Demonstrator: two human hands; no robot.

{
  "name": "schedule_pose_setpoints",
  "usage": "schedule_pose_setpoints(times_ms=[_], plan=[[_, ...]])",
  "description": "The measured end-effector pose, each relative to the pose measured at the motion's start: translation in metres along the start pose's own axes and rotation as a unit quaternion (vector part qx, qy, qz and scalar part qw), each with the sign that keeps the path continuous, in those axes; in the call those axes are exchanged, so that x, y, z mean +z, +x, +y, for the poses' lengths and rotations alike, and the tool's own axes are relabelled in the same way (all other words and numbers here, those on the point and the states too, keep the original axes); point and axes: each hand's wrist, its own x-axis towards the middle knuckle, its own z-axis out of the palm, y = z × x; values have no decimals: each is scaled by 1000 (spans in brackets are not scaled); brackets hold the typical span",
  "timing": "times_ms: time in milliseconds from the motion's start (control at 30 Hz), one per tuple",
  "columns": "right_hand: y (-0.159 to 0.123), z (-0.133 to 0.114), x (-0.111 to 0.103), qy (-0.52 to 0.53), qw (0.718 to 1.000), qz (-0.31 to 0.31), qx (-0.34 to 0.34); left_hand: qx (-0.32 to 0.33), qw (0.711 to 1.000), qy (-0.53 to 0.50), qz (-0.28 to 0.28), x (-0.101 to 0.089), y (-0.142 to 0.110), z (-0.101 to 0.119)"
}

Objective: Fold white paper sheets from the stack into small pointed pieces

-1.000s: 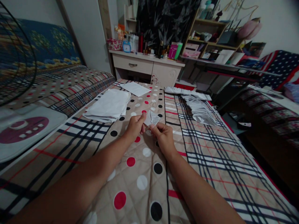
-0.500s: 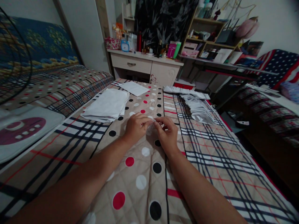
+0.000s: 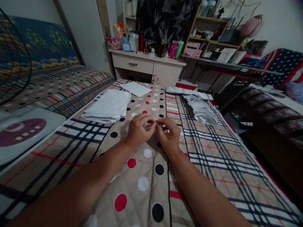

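Note:
My left hand [image 3: 140, 130] and my right hand [image 3: 169, 134] meet over the middle of the bedspread [image 3: 151, 176], thumbs and forefingers pinched tip to tip. Between them is the small folded piece of white paper seen earlier; the fingers now hide nearly all of it. To the left lies a pile of white paper sheets [image 3: 107, 104], with a separate white sheet [image 3: 136, 89] beyond it. On the right, a fanned row of folded paper pieces [image 3: 201, 108] lies near a longer packed row [image 3: 187, 91].
A white board with a purple oval [image 3: 26, 132] lies at the left, near a dark wire fan guard [image 3: 28, 63]. Past the bed's far end stands a white dresser [image 3: 132, 63] crowded with bottles and boxes. A shelf unit and desk [image 3: 213, 44] are at the back right.
My hands have drawn together and the fingertips now meet, covering the folded paper that showed between them a second ago. The left hand has turned over it. The paper piles have not moved.

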Motion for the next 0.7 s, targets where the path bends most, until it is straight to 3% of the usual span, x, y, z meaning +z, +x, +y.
schedule_pose_setpoints(times_ms=[233,533,700], plan=[[1,1,1,5,1000,-4,12,20,999,23,-43,-1,3,-9],[6,30,0,11,988,32,148,-77,996,-1,-41,2,4,-35],[8,37,-5,-4,988,27,153,-85,994,17,-70,1,3,-39]])
